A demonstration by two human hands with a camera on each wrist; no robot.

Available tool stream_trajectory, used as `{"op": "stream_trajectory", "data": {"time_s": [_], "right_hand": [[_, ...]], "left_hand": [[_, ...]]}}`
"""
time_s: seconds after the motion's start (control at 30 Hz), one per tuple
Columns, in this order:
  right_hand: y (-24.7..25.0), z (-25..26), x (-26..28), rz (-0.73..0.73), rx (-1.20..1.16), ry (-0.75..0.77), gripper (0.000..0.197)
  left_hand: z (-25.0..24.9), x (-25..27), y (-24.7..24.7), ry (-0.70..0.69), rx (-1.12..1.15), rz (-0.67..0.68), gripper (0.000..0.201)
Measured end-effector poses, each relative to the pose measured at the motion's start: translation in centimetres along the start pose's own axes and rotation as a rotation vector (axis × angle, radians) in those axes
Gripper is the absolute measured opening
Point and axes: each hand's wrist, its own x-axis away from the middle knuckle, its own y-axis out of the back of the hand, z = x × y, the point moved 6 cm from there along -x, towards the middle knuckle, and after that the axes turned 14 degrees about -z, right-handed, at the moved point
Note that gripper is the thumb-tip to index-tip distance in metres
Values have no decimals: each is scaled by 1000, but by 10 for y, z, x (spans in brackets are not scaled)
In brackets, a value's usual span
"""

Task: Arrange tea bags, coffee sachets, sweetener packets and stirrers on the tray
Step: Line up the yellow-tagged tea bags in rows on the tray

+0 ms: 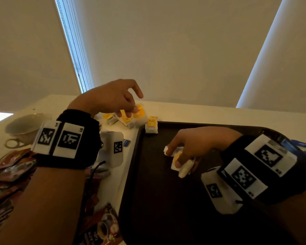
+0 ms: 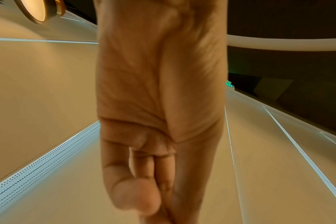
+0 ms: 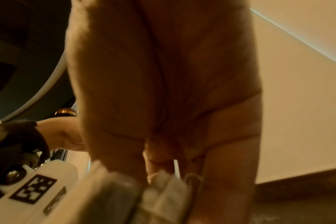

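The right hand holds a bunch of small white-and-yellow tea bags low over the dark rectangular plastic tray, fingers curled round them. The left hand pinches one of the loose yellow-labelled tea bags piled on the white desk just beyond the tray's far left corner. One bag sits across the tray rim and could tip off if nudged. The bunch may fan apart on release. The tray's near half looks open; brown coffee sachets crowd the desk on the left.
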Motion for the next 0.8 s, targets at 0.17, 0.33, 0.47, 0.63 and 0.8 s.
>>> {"op": "stream_trajectory", "data": {"time_s": [0.17, 0.33, 0.47, 0.63, 0.8], "right_hand": [[14, -1, 8, -113, -85, 30, 42], [50, -10, 21, -347, -382, 68, 33], [83, -30, 47, -426, -936, 73, 32], [105, -57, 64, -453, -1040, 130, 32], [106, -76, 67, -437, -1040, 97, 36]], "left_hand": [[-3, -1, 4, -37, 2, -4, 11], [-5, -3, 5, -64, 16, -24, 11], [-4, -1, -7, -42, 10, 47, 9], [-12, -3, -38, -46, -173, 286, 6], [-11, -15, -69, -47, -325, 441, 8]]}}
